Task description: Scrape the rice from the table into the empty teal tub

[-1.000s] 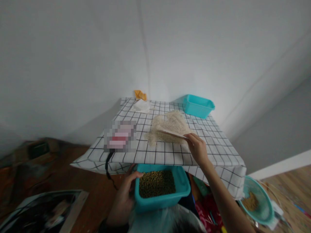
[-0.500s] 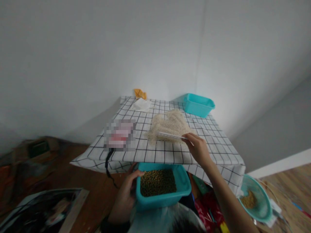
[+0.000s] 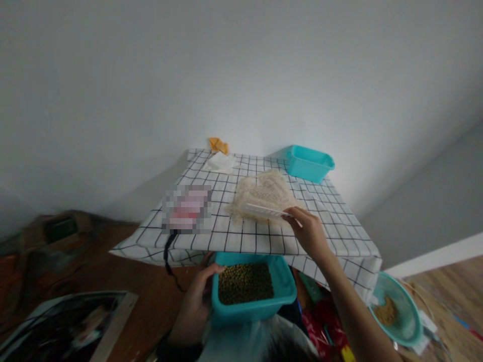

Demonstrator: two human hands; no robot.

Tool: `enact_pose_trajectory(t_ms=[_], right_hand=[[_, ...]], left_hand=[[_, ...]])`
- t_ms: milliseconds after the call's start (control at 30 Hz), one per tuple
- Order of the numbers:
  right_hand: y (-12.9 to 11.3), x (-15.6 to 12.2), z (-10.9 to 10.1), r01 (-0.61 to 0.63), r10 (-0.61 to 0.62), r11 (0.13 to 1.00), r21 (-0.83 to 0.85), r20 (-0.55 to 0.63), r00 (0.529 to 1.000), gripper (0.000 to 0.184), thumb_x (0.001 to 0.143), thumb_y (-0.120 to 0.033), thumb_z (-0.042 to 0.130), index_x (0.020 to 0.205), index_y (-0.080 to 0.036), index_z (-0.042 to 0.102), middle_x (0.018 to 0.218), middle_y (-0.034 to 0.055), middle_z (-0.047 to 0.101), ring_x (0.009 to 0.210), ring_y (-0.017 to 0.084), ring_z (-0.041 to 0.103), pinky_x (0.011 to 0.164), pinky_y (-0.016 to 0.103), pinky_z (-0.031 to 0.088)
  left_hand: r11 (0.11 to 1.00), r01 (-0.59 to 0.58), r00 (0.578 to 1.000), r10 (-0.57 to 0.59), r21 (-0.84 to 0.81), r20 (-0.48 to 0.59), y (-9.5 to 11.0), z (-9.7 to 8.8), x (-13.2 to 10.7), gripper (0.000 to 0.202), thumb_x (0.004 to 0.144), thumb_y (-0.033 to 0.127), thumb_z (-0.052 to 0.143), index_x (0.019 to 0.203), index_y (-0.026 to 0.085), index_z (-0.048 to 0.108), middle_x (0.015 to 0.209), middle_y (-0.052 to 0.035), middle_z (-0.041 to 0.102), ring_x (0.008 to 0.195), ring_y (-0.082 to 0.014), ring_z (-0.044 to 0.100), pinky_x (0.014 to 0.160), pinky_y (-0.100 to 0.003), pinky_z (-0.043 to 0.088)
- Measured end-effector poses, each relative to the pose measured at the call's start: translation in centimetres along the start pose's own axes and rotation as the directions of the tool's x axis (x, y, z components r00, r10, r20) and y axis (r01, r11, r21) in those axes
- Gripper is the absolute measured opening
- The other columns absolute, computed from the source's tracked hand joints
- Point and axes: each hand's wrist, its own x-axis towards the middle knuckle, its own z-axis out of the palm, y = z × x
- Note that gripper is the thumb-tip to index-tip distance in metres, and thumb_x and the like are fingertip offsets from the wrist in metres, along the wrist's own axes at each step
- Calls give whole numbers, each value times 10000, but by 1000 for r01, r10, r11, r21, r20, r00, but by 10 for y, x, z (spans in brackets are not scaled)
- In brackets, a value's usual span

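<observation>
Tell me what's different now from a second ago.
The flat white tool in your right hand has turned, its slotted face now showing more, and its far end has shifted slightly toward the front of the table. Nothing was grabbed or let go. Your left hand still holds the bean tub, and the other tub stayed put.

A plain pale-grey wall (image 3: 241, 75) is standing behind a black-and-white checked, cloth-covered table (image 3: 339, 226), while brown wood-plank flooring (image 3: 453, 281) is showing at right.
</observation>
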Motion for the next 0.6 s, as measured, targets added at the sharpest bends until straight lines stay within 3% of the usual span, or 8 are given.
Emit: enact_pose_trajectory(t_ms=[67, 233, 367, 500, 600], right_hand=[[-1, 0, -1, -6, 6, 1000, -3, -8, 1000, 199, 961, -274, 457, 851, -212, 611, 815, 38, 673, 751, 157, 637, 691, 258, 457], [-4, -1, 0, -8, 8, 999, -39, 15, 1000, 193, 954, -283, 472, 847, -215, 618, 802, 35, 676, 749, 160, 641, 674, 252, 452], [-6, -2, -1, -9, 10, 1000, -15, 23, 1000, 190, 956, -276, 470, 850, -215, 615, 795, 28, 671, 746, 157, 641, 675, 246, 451], [-7, -3, -1, -18, 18, 1000, -11, 7, 1000, 198, 957, -277, 468, 829, -215, 606, 795, 28, 668, 746, 158, 642, 672, 246, 452], [-8, -5, -1, -16, 15, 1000, 3, 34, 999, 192, 956, -276, 472, 838, -214, 610, 796, 27, 674, 747, 157, 649, 677, 245, 453]], left_hand=[[1000, 0, 1000, 0, -10, 2, 1, 0, 3, 361, 617, 206, 766, 961, 264, 674, 1047, -30, 725, 1005, -305, 667, 828, -368, 526], [971, 212, 977, -210, -111, 31, 3, 3, 17, 346, 697, 394, 690, 1012, 258, 647, 968, -93, 740, 942, -360, 687, 725, -479, 563], [986, 127, 992, -126, -109, 15, 0, 5, 18, 361, 554, 336, 781, 887, 259, 664, 1099, -79, 709, 1049, -356, 646, 816, -446, 559], [993, 49, 999, -47, -111, 21, -2, 6, 8, 362, 601, 331, 749, 945, 285, 649, 1160, -35, 687, 1005, -323, 664, 774, -409, 564], [997, 29, 999, -26, -75, 30, 0, 5, 1, 388, 608, 243, 759, 976, 286, 646, 1141, -26, 695, 943, -293, 687, 742, -367, 560]])
